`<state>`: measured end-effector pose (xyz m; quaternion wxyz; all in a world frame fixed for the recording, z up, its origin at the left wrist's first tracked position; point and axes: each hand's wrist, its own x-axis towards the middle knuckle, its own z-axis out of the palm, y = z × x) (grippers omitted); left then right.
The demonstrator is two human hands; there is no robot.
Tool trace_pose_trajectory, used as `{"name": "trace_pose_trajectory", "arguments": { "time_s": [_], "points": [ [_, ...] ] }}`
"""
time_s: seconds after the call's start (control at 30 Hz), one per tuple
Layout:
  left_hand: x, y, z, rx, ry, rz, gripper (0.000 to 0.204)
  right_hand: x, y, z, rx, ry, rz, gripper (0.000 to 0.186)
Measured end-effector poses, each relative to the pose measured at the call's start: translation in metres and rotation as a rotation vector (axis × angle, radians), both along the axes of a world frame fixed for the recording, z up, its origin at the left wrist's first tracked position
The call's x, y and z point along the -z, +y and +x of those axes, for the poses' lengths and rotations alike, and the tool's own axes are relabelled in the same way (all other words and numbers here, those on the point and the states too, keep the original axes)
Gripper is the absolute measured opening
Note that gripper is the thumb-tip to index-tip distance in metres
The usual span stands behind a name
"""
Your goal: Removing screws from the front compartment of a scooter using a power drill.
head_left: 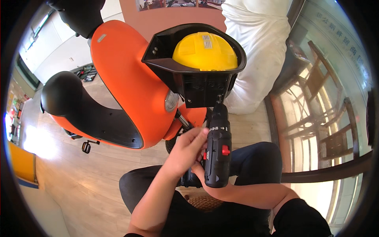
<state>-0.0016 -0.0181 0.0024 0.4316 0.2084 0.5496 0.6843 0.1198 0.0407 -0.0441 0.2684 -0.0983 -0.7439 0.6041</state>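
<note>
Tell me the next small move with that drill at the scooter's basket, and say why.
Probably squeeze the trigger while pressing forward: the black drill already has its bit at a screw on the black basket wall, and the left hand steadies its body. The right hand, mostly hidden, seems to grip the handle.

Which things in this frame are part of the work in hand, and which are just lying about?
In use:
- cordless drill, gripped by the left hand and right hand
- black rear basket, where the drill bit meets a screw
- orange scooter carrying the basket

Lying about:
- yellow helmet inside the basket
- white bag
- tool case on the floor
- wooden chairs behind glass
</note>
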Motion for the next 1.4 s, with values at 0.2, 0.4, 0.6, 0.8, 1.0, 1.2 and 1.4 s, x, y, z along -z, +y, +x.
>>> {"name": "trace_pose_trajectory", "arguments": {
  "time_s": [0.2, 0.4, 0.6, 0.8, 1.0, 1.2, 1.4],
  "points": [
    [0.008, -0.013, 0.02, -0.005, -0.123, -0.157, 0.049, 0.009, 0.007, 0.012, -0.104, 0.112, 0.038, 0.028],
    [0.065, -0.022, 0.027, -0.222, -0.077, -0.2, 0.046, 0.007, 0.004, 0.014, -0.124, -0.001, -0.048, 0.046],
    [0.078, -0.021, 0.018, -0.026, -0.703, -0.158, 0.043, 0.006, 0.018, 0.013, -0.14, -0.05, -0.017, 0.049],
    [0.081, -0.023, 0.025, 0.031, -0.917, -0.161, 0.062, 0.004, 0.016, 0.012, -0.101, 0.005, 0.072, 0.051],
    [0.109, -0.018, 0.035, 0.025, -0.974, -0.149, 0.055, 0.011, 0.008, 0.018, 0.017, -0.053, -0.393, 0.032],
    [0.091, -0.01, 0.033, 0.02, -1.021, -0.162, 0.048, 0.019, 0.016, 0.016, 0.055, -0.138, -0.076, 0.044],
    [0.079, -0.004, 0.039, 0.0, -1.073, -0.162, 0.045, 0.017, 0.019, 0.022, 0.062, -0.118, -0.198, 0.04]
  ]
}}
